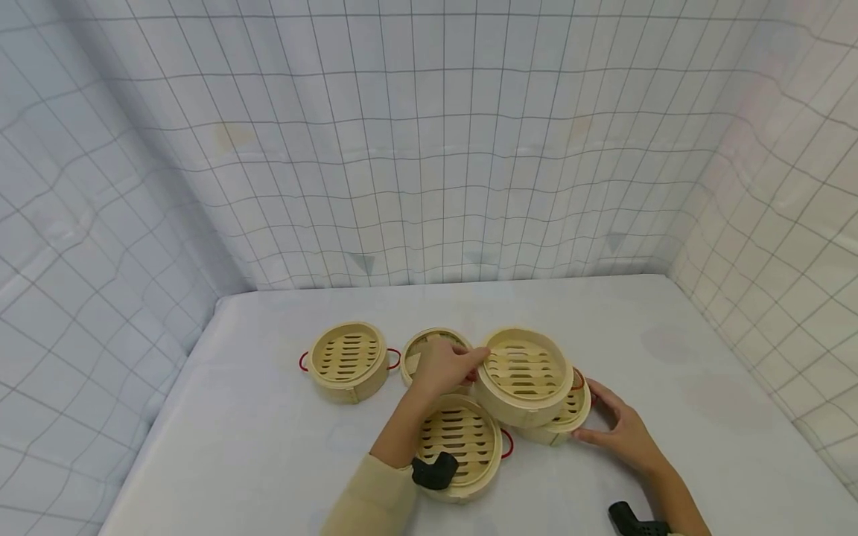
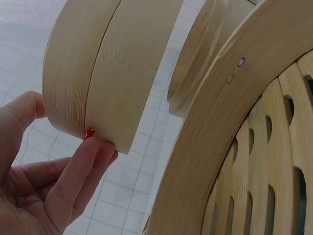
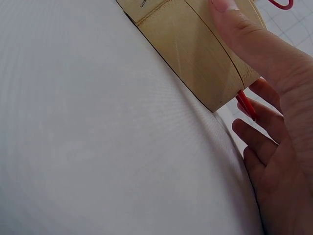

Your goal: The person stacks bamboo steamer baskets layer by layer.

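In the head view my left hand (image 1: pixel 445 365) holds a round bamboo steamer (image 1: pixel 518 413) at its left side, slightly tilted and overlapping another. The left wrist view has thumb and fingers pinching that steamer's wall (image 2: pixel 117 73) beside its red handle (image 2: pixel 89 133). Partly beneath it is a second bamboo steamer (image 1: pixel 553 434). My right hand (image 1: pixel 626 435) grips this lower one from the right. In the right wrist view the thumb lies along its wall (image 3: pixel 195 54), with the other fingers by its red handle (image 3: pixel 247 106).
A bamboo steamer (image 1: pixel 459 490) with slatted base sits in front, under my left forearm. Another (image 1: pixel 355 385) stands apart on the left. A smaller steamer (image 1: pixel 415 346) sits behind my left hand. All rest on a white table (image 1: pixel 234 417) backed by white gridded cloth (image 1: pixel 429 149).
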The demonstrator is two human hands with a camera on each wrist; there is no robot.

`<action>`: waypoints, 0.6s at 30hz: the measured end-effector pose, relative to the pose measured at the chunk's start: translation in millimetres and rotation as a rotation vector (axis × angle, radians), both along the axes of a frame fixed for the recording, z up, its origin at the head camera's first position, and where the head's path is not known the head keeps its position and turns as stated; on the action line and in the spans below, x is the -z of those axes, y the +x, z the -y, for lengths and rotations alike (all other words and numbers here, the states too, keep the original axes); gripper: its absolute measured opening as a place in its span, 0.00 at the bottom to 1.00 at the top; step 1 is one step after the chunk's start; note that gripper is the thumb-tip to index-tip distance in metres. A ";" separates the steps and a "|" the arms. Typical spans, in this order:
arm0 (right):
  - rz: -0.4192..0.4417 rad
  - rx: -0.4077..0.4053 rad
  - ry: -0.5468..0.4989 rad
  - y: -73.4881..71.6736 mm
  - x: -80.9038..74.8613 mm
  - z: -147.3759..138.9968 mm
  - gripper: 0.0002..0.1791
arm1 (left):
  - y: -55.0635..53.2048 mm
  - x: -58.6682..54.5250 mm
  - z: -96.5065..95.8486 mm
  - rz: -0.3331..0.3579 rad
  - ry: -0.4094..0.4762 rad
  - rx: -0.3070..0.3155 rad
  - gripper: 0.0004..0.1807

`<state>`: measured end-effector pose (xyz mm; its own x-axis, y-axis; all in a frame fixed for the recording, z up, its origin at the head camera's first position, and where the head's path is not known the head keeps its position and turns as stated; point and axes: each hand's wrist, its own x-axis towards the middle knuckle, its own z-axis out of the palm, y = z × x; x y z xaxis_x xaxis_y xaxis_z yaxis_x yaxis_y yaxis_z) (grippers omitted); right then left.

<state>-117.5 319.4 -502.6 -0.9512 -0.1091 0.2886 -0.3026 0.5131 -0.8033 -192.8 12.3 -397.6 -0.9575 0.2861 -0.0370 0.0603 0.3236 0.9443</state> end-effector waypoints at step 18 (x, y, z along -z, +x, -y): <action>-0.007 0.010 0.009 0.6 -4.0 2.2 0.46 | -4.9 9.0 -24.2 -0.033 -0.087 -0.014 0.19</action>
<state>-117.0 317.2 -498.7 -0.9502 -0.1023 0.2943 -0.3030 0.5230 -0.7966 -197.7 36.5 -406.6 -0.9623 0.2702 -0.0299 0.0856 0.4056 0.9100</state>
